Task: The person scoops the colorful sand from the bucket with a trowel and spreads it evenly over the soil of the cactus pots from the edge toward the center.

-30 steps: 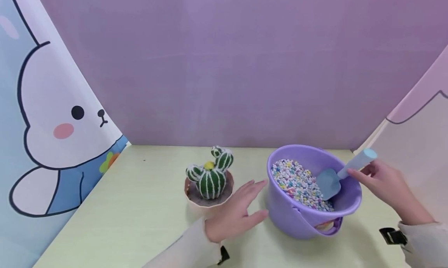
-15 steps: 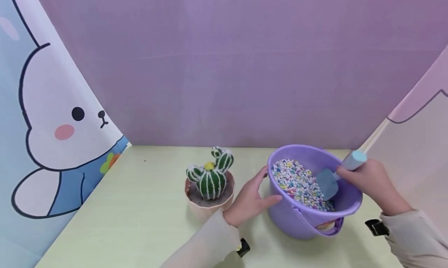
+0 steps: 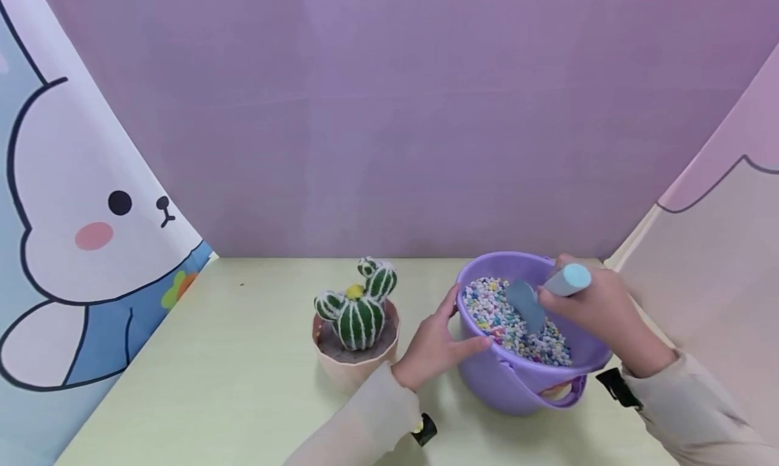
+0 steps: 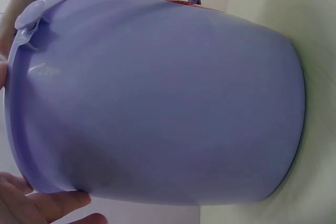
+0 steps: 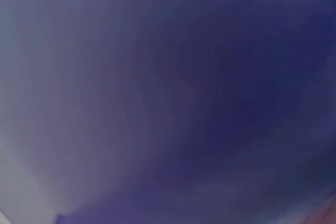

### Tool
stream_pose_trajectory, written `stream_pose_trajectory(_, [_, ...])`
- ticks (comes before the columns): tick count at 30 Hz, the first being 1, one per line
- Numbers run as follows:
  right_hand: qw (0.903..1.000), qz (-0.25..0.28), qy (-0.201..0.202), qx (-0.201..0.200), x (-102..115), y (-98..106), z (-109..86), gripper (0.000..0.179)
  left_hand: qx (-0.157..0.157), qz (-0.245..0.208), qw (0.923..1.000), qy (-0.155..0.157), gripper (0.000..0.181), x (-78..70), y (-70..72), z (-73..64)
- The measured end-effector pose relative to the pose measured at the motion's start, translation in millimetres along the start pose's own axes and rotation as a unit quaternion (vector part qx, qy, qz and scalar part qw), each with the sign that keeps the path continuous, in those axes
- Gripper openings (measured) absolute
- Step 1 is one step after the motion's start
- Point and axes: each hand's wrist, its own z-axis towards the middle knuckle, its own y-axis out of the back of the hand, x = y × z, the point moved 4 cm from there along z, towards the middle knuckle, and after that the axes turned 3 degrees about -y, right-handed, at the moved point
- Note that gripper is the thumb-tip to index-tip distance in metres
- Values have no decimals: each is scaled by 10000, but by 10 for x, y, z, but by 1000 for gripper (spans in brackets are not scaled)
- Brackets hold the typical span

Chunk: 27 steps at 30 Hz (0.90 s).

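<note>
In the head view a purple bucket [image 3: 505, 385] stands on the table, partly filled with small multicoloured beads [image 3: 487, 307]. My left hand [image 3: 429, 347] holds its rim on the left side, thumb at the front and fingers farther back. The left wrist view shows these fingers [image 4: 58, 203] against the bucket's wall. My right hand [image 3: 599, 307] grips the light blue handle of a toy shovel [image 3: 525, 306] over the bucket. The shovel's translucent blade is tilted, its lower edge at the beads. The right wrist view is mostly blurred purple, with the bucket's wall [image 5: 131, 103] very close.
A knitted green cactus [image 3: 359, 320] in a peach pot [image 3: 349, 370] stands left of the bucket, close to my left forearm. A purple backdrop [image 3: 365, 114] rises behind the table [image 3: 243, 358]. Printed side panels stand at left and right.
My left hand has moved from beside the cactus pot to the bucket's rim. My right hand has moved left over the bucket, taking the shovel's blade from the right side toward the beads' middle.
</note>
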Motion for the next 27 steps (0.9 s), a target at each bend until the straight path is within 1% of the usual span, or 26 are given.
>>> stream_pose_trajectory(1, [9999,106,-4,-20,5,9,8,27,14,-21,10000,43,96,6,2,-1])
stream_pose_trajectory(3, [9993,334,-141,10,-25,31,28,21,38,-36,9999,93,96,18,5,-1])
stream_pose_trajectory(5, [9980,468,-407,110,-119,60,45,16,57,-57,9999,101,96,21,5,1])
stream_pose_trajectory(6, [9976,454,-491,156,-178,76,53,15,60,-49,9999,109,96,21,3,2])
stream_pose_trajectory(7, [9974,405,-573,183,-240,91,59,14,60,-45,9999,120,96,20,1,3])
stream_pose_trajectory(10, [9972,-10,-705,259,-407,100,55,18,31,17,9998,171,95,13,-12,4])
stream_pose_trajectory(12, [9967,-256,-664,390,-475,57,53,19,-5,66,9997,223,95,8,-22,2])
stream_pose_trajectory(14, [9958,-375,-581,601,-489,-24,56,21,-36,78,9996,271,95,8,-33,-2])
stream_pose_trajectory(16, [9960,-324,-393,736,-448,-111,63,21,-48,51,9995,300,95,8,-43,-7])
stream_pose_trajectory(19, [9979,-182,147,604,-274,-196,72,24,-52,9,9995,306,94,14,-50,-13])
stream_pose_trajectory(21, [9971,-44,674,340,-127,-220,66,27,-62,-10,9996,281,94,17,-45,-14])
stream_pose_trajectory(24, [9919,136,1265,44,53,-222,40,27,-82,5,9997,236,93,32,-30,-9])
stream_pose_trajectory(26, [9890,216,1457,-154,130,-181,5,28,-44,8,9998,168,93,24,-29,-2])
stream_pose_trajectory(27, [9887,228,1460,-263,151,-150,-9,27,-17,-2,9999,150,93,14,-29,3])
